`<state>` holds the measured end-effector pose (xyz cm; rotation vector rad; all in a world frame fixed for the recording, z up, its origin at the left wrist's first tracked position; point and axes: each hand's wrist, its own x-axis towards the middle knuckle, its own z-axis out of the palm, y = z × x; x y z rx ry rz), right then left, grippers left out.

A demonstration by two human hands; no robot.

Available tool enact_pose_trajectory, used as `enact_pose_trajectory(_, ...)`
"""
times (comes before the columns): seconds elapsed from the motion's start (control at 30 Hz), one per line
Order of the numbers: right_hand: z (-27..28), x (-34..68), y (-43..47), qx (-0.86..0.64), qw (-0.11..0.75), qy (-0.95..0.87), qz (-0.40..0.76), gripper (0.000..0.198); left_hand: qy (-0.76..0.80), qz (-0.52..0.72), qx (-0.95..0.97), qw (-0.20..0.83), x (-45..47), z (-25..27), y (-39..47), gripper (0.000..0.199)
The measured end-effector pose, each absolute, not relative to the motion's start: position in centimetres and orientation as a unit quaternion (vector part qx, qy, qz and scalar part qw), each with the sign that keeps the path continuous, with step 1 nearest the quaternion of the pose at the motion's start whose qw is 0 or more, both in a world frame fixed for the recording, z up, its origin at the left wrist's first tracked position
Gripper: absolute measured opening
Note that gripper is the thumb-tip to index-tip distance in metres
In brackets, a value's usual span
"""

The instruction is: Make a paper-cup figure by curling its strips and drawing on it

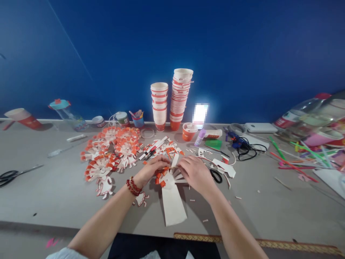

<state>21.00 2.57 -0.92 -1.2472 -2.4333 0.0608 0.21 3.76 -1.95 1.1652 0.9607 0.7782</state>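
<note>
Forearms (pixel 107 217) reach to a cut paper cup (pixel 173 196), spread on the grey table (pixel 59 201) between and just below the left hand (pixel 155 167) and right hand (pixel 196 175). Their bent fingers nearly meet, pinching an upper strip, as far as the overlap shows. Orange-and-white cutouts (pixel 98 169) lie left.
</note>
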Motion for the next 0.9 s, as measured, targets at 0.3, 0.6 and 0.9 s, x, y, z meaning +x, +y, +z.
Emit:
enact_pose_trajectory(0.3, -0.2, 24.3, 3.8, -0.518, 0.254, -0.817, -0.019, 0.012, 0.424, 0.331, 0.533, 0.653, 0.3, -2.9, 3.9, 0.041)
enact_pose_trajectory(0.6, -0.1, 22.6, 2.6, -0.500, 0.354, -0.782, 0.115, 0.013, 0.457, 0.347, 0.536, 0.619, 0.5, -3.1, 3.9, 0.039)
enact_pose_trajectory(0.9, -1.0, 21.3, 2.4, -0.428, 0.317, -0.840, 0.100, 0.019, 0.413, 0.355, 0.538, 0.644, 1.2, -3.1, 3.6, 0.043)
